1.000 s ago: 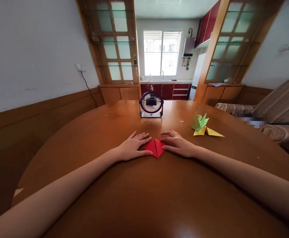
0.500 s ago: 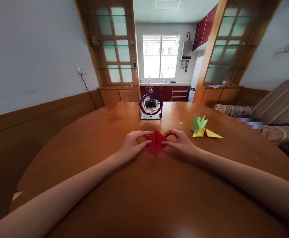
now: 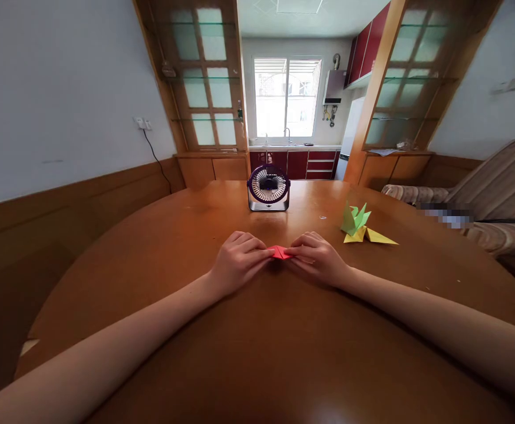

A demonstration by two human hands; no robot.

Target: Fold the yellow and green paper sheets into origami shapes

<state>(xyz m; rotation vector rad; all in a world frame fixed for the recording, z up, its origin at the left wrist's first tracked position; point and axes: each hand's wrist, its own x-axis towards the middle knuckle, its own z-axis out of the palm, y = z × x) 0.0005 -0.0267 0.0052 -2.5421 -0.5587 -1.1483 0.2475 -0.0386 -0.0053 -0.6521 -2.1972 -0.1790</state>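
A small folded red paper (image 3: 280, 252) sits at the middle of the round wooden table (image 3: 257, 353), pinched from both sides. My left hand (image 3: 238, 259) grips its left edge with curled fingers. My right hand (image 3: 316, 257) grips its right edge the same way. Only a thin strip of the red paper shows between the fingertips; the rest is hidden under my hands.
A small purple desk fan (image 3: 268, 188) stands behind my hands. A green origami figure (image 3: 353, 218) and a yellow one (image 3: 369, 237) lie to the right. A striped sofa (image 3: 487, 200) is at the far right, a kitchen beyond.
The red paper lay flat under my spread fingers, then stood raised as a diamond between my fingertips. Now it is folded down low and my hands have closed in on it.
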